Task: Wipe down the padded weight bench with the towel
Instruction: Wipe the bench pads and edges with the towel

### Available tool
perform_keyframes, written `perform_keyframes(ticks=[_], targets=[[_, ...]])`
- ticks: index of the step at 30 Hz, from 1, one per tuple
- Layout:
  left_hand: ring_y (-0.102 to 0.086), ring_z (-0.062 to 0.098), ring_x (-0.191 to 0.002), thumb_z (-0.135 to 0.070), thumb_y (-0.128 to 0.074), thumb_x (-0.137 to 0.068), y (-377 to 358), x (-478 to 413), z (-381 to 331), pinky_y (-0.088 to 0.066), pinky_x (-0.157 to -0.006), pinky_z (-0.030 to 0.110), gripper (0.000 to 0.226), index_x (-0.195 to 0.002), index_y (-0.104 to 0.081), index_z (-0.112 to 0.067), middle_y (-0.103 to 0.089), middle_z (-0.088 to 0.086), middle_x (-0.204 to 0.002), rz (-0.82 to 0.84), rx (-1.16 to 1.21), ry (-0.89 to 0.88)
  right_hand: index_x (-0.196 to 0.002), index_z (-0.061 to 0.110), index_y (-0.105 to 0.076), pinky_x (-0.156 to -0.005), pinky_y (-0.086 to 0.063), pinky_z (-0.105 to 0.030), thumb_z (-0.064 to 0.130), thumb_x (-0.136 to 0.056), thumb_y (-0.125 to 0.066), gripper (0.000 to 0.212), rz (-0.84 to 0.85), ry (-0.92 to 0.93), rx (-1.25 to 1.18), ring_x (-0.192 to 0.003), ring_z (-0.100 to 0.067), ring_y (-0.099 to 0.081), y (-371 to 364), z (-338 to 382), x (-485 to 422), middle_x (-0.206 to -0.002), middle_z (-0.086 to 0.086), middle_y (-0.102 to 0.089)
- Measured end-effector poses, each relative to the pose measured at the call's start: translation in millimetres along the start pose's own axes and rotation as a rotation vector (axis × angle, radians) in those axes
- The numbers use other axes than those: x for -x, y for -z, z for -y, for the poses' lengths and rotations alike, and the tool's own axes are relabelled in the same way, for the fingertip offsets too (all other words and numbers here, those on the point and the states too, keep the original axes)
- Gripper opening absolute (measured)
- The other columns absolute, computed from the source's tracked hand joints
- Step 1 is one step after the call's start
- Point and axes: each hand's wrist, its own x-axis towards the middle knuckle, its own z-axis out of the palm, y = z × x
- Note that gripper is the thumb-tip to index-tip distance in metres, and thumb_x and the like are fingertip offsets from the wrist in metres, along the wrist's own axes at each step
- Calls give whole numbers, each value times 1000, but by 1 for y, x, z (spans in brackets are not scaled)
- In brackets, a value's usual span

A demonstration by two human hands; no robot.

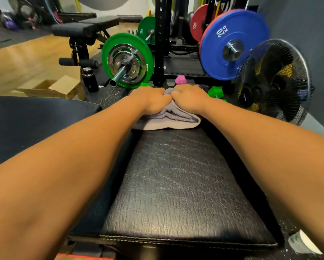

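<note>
Head view: we press our left hand (151, 100) and right hand (189, 98) side by side, fingers curled tight into the folded grey towel (168, 121) at the far edge of the black padded bench (180, 184); bare padding stretches toward us, dumbbells (216, 93) just beyond

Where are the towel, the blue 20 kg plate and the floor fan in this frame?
towel (173, 121): head view, on the folded grey edge nearest the camera, below both hands.
blue 20 kg plate (220, 61): head view, on its blue face, left of the hub.
floor fan (273, 81): head view, on the front wire grille.
</note>
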Motion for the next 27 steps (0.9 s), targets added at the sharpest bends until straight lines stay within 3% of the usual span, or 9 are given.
perform_keyframes(ticks=[4, 7, 9, 12, 17, 22, 27], targets=[[-47, 41, -121, -48, -15, -99, -4, 1, -21, -36, -87, 42, 56, -134, -40, -12, -47, 22, -138, -40, -4, 13, -101, 14, -58, -93, -40, -43, 45, -89, -26, 46, 22, -53, -32, -111, -36, -51, 8, -14, 8, -122, -14, -60], [-41, 44, -126, -45, -18, -96, -10, 2, -39, -35, -98, 48, 56, -138, -32, -12, -40, 23, -142, -29, 46, 26, -94, 9, -55, -85, -37, -39, 40, -96, -31, 39, 17, -61, -27, -103, -34, -51, 16, -21, 22, -113, -15, -59], [-33, 45, -131, -45, -19, -94, -11, 3, -54, -30, -106, 55, 59, -145, -24, -15, -32, 21, -148, -8, 61, 9, -102, 8, -56, -87, -35, -39, 31, -102, -32, 33, -27, -66, -38, -104, -30, -51, 18, -34, 36, -115, -15, -58], [-25, 43, -136, -45, -20, -94, -15, 5, -75, -23, -109, 57, 60, -149, -18, -20, -24, 17, -153, -13, 97, -50, -122, 10, -54, -83, -38, -38, 32, -99, -34, 37, -122, -116, -40, -108, -34, -53, 18, -53, 64, -124, -17, -57], [-32, 39, -133, -52, -11, -82, -22, 28, -101, -24, -109, 52, 73, -145, -26, -17, -33, 17, -148, -65, 88, -172, -120, 11, -51, -70, -31, -35, 27, -96, -40, 30, -207, -219, -166, -90, -31, -50, 21, -53, 121, -108, -18, -59], [-36, 35, -130, -53, -6, -81, -22, 100, -110, -25, -110, 49, 78, -142, -34, -14, -39, 15, -144, -161, 134, -320, -131, 20, -41, -78, -41, -40, 36, -92, -41, 42, -142, -333, -166, -106, -41, -55, 21, -36, 188, -119, -22, -60], [-38, 30, -121, -49, -19, -88, -21, 183, -92, -29, -107, 44, 65, -140, -35, -14, -42, 10, -135, -227, 151, -297, -128, 22, -45, -98, -38, -43, 46, -77, -22, 60, -205, -76, 42, -114, -32, -45, 11, 6, 224, -119, -12, -53]])
